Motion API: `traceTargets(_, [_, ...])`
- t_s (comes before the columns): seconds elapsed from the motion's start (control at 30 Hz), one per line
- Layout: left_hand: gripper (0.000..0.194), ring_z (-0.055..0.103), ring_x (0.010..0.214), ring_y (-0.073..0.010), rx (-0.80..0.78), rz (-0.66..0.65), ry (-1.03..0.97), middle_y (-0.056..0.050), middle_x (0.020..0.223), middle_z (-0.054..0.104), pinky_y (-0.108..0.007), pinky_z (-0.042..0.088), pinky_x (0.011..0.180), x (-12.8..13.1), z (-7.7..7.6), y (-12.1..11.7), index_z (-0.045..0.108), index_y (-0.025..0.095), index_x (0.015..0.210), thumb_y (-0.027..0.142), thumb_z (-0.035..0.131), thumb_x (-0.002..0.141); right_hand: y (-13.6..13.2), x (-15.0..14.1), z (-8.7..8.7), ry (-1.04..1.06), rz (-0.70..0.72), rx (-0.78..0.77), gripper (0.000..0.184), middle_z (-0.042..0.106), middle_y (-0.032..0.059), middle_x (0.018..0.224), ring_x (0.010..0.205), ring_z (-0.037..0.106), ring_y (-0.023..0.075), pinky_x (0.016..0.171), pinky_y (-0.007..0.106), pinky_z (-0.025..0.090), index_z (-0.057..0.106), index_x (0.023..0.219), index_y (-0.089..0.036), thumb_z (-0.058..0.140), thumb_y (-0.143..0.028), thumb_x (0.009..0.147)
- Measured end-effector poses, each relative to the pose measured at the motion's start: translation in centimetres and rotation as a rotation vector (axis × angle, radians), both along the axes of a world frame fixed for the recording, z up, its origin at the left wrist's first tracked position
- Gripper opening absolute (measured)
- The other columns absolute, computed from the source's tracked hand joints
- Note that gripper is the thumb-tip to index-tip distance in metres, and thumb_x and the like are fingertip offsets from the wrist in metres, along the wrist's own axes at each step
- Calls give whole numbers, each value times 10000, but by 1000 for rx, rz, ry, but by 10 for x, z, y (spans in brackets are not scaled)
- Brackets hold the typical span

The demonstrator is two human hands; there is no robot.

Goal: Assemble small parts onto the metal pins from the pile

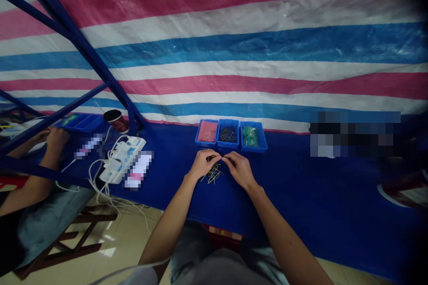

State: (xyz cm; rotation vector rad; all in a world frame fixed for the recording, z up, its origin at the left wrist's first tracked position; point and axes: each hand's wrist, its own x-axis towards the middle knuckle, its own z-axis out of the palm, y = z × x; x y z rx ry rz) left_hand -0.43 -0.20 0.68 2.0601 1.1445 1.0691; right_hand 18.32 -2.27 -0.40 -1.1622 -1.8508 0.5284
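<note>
Pinching closed, the left hand (202, 163) and right hand (241, 168) nearly meet, what they grip too small to tell, a loose pile of thin pieces (213, 174) out at 6 o'clock, plenty seemingly left in the middle blue tray (228, 146) at 12.

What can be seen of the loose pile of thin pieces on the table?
The pile is a loose heap of thin, straight, stick-like pieces, yellowish and dark, lying crossed at mixed angles on the blue table. It lies between the left hand and right hand, nearer the left. Material and any contact with the hands are unclear.
</note>
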Motion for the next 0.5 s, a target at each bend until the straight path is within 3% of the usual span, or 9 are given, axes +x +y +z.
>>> traceTargets(0.2, [279,576,652,-133,-8,13,-1,-48,752,686,-246,421,629,0,0,0,749,154,874,395,614,905,1,0,0,-22,12,-11,332,659,45,789,714,624,186,645,285,455,672,850,-215,455,-412,1005])
traceTargets(0.4, [240,539,611,-112,-23,51,-2,-22,746,688,-239,400,608,-1,-4,1,735,153,852,353,615,908,3,1,-7,31,-32,-41,271,679,39,875,657,595,171,641,289,477,655,1100,-221,589,-420,928])
traceTargets(0.5, [264,541,608,-114,-48,48,3,-20,742,693,-237,398,607,0,-4,1,726,151,829,365,598,917,3,0,-6,37,-25,-29,241,677,45,883,687,605,175,654,289,482,658,1094,-221,562,-380,940])
